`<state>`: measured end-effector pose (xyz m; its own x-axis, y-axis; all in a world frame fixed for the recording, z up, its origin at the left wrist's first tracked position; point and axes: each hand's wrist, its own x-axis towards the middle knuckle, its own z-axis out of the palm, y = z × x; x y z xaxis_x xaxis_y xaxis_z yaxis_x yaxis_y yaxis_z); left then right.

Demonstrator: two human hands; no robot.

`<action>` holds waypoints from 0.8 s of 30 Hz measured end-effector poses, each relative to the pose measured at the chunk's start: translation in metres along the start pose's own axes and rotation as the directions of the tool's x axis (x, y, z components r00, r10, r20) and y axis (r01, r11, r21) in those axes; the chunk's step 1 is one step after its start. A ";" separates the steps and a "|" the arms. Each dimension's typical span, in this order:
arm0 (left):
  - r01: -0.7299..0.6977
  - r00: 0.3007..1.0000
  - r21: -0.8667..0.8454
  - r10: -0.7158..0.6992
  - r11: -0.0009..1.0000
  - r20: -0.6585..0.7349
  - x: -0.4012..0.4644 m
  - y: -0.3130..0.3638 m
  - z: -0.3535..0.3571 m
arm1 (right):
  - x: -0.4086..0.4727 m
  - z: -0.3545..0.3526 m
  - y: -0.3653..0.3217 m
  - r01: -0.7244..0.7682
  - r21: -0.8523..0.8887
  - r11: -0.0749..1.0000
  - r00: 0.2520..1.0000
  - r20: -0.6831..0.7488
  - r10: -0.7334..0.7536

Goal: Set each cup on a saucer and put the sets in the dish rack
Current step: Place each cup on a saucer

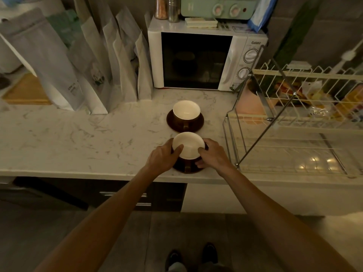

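At the front edge of the white marbled desk (78, 134), a brown, white-lined ceramic cup (188, 146) on its dark brown saucer (186, 169) is held from both sides: the left hand (164, 156) and right hand (213, 154) each have their grip closed around it. A second matching cup (186, 111) is seated on its saucer (198, 124) just behind. The wire dish rack (294, 124) is seen to the right.

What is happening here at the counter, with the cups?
A person stands at a marble counter and holds the near cup with both hands: the left hand on its left side, the right hand on its right, down by the dark saucer under it. The far cup already sits on its own saucer. The dish rack to the right holds neither set yet.
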<state>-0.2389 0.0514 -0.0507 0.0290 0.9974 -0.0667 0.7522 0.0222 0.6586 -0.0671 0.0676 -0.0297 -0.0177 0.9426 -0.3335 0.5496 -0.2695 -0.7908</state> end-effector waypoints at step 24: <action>0.415 0.900 -0.676 -0.382 0.609 0.209 -0.003 -0.009 -0.002 | 0.016 -0.006 0.020 0.016 0.144 0.989 1.000 -0.021 -0.013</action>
<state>-0.2472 0.0484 -0.0549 -0.1235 0.8749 -0.4683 0.0254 0.4745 0.8799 -0.0512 0.0782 -0.0477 -0.0076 0.9499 -0.3125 0.4229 -0.2801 -0.8618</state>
